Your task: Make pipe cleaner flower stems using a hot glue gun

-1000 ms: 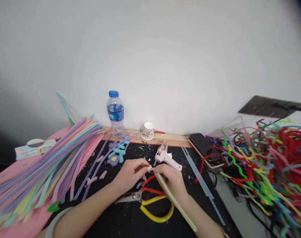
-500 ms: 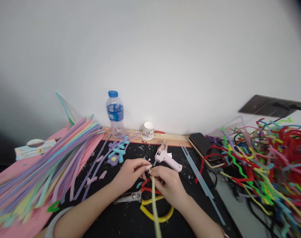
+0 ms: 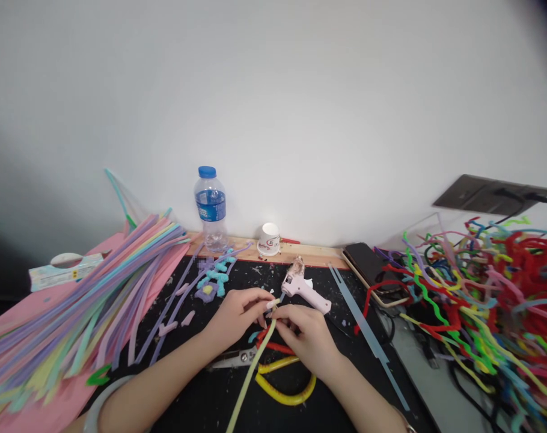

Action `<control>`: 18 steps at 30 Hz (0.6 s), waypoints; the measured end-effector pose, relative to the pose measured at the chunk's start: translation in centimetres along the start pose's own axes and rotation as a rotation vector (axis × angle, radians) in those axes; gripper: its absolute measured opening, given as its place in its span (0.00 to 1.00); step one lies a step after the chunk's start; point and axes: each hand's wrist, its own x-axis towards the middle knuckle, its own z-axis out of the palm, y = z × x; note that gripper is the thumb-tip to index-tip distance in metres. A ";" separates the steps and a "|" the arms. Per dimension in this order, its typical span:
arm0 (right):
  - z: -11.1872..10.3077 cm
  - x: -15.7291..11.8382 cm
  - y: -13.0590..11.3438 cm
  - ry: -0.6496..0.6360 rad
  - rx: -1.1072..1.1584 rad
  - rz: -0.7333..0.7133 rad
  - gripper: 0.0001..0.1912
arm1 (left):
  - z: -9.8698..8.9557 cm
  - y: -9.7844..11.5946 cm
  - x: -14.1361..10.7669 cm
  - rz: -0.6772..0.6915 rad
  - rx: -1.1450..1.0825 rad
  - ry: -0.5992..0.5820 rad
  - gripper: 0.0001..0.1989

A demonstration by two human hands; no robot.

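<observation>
A pale yellow fuzzy stem (image 3: 250,374) runs from my fingertips down to the bottom edge of the view. My left hand (image 3: 240,314) pinches its upper end, where a short piece sticks out between thumb and forefinger. Close beside it, my right hand (image 3: 304,332) has its fingers closed on the same stem. Beneath the stem and hands lie scissors (image 3: 285,398) with yellow and red handles. Just beyond my fingers rests a pink glue gun (image 3: 307,293). Purple and turquoise fuzzy shapes (image 3: 214,279) lie on the black mat to the left.
Pastel stems (image 3: 88,300) cover a pink sheet at left. A water bottle (image 3: 211,207) and paper cup (image 3: 268,239) stand by the wall. On the right are a phone (image 3: 368,264), clear strips (image 3: 361,319), cables and a tangled heap of bright stems (image 3: 494,300).
The long lower part of the yellow stem has swung to the left across the scissors. A short yellow end now shows above my fingertips. Both hands stay in nearly the same place.
</observation>
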 end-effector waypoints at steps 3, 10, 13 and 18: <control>0.0 0.1 0.0 0.010 -0.001 -0.018 0.08 | 0.0 0.0 0.0 0.018 0.039 0.005 0.10; 0.1 0.0 0.0 0.003 -0.001 0.018 0.08 | 0.0 0.2 0.1 0.037 0.095 0.000 0.11; 0.2 -0.1 0.2 -0.004 0.000 0.037 0.08 | -0.1 0.1 0.1 0.031 0.088 -0.002 0.11; 0.1 -0.1 0.0 -0.023 0.032 0.052 0.09 | -0.1 0.1 0.1 0.059 0.111 0.007 0.11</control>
